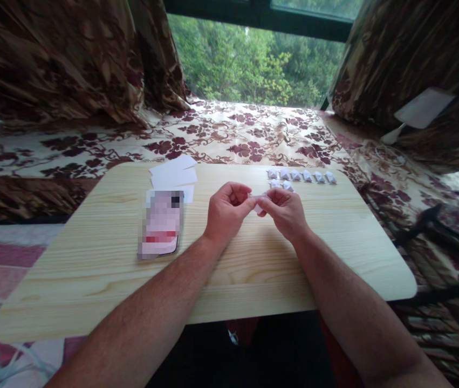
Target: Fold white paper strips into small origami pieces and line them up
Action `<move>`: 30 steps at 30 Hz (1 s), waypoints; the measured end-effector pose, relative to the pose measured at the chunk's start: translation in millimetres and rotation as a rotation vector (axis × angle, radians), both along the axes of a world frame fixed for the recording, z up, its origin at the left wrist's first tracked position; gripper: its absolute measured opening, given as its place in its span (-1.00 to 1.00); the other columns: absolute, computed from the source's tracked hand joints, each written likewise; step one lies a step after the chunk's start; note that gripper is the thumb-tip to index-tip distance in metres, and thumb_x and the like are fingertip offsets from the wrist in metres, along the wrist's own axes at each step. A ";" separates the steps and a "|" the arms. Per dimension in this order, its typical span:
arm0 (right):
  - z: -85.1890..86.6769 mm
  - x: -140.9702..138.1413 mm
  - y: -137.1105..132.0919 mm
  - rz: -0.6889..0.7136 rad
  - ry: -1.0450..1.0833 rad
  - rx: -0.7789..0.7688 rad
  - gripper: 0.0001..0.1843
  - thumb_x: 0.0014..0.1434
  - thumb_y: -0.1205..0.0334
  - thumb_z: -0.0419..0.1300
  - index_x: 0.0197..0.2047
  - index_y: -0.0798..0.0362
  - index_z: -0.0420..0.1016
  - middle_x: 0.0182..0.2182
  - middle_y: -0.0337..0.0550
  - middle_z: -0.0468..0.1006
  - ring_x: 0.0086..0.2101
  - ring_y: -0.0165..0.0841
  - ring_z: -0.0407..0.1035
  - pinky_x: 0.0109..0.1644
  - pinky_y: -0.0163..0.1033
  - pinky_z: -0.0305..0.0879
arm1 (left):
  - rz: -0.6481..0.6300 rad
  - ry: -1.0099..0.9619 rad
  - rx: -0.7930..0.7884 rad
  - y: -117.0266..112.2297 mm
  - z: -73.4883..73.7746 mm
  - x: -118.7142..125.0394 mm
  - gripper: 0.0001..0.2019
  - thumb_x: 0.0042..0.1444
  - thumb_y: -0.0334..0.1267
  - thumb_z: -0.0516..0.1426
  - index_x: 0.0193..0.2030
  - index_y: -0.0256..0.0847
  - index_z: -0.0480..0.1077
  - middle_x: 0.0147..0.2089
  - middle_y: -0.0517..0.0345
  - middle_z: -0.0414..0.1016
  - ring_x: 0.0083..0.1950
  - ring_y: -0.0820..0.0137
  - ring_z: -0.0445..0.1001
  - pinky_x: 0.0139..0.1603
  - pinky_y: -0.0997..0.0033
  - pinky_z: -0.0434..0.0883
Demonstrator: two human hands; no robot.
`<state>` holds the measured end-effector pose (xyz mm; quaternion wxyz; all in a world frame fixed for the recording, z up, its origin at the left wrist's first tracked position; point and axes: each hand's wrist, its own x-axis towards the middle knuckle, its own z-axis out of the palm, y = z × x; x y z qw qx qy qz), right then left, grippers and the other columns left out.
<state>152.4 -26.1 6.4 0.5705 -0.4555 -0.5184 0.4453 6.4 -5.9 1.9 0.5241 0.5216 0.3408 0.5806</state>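
We see a small white paper [258, 203] held up just over the middle of the bench [253, 275], between two bare hands. The left hand [226, 214] has its grip pinching the left end of the paper, with the fingers curled in. The right hand [286, 213] has its grip pinching the right end, and its fingers hide most of the paper from us. The two hands touch each other at the fingertips. Just behind the right hand lie two little folded papers [281, 185], and behind those is a neat row of folded papers [302, 175], side by side near the far edge of the bench. To the left of the hands lies a phone [161, 223], flat on the wood. Behind the phone is a loose pile of white sheets [173, 173], and one sheet is partly under the top of the phone. The space on the bench right under the hands is bare wood. Past the bench is a flowery cloth [229, 132] in red and cream. Dark flowery curtains [51, 59] hang on both sides of a window [253, 59] with green trees outside. A white card [423, 108] sits against the right curtain.
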 end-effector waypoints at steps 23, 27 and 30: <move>-3.1 3.8 0.6 0.081 0.046 0.003 -0.67 -0.01 0.01 0.45 -0.40 0.09 0.52 -0.53 -0.20 0.59 -0.53 -0.42 0.44 -0.44 -0.30 0.40 | -0.080 -0.135 -0.126 5.9 -4.4 -3.5 -0.68 -0.18 -0.29 0.42 -0.27 -0.26 0.48 -0.40 0.22 0.51 -0.42 0.48 0.47 -0.34 0.46 0.43; -0.7 3.4 -0.1 0.086 0.045 0.010 -0.68 0.00 0.02 0.44 -0.40 0.09 0.52 -0.53 -0.20 0.59 -0.54 -0.43 0.43 -0.44 -0.30 0.39 | -0.069 -0.128 -0.112 5.3 -3.9 -3.3 -0.69 -0.18 -0.28 0.42 -0.28 -0.26 0.48 -0.42 0.20 0.53 -0.42 0.48 0.48 -0.35 0.46 0.43; -0.2 3.4 -0.8 0.085 0.036 0.014 -0.67 0.01 0.01 0.44 -0.41 0.09 0.51 -0.55 -0.21 0.58 -0.54 -0.43 0.43 -0.45 -0.31 0.38 | -0.059 -0.124 -0.107 4.9 -3.4 -3.2 -0.68 -0.19 -0.27 0.43 -0.29 -0.25 0.49 -0.42 0.20 0.54 -0.41 0.47 0.48 -0.35 0.46 0.43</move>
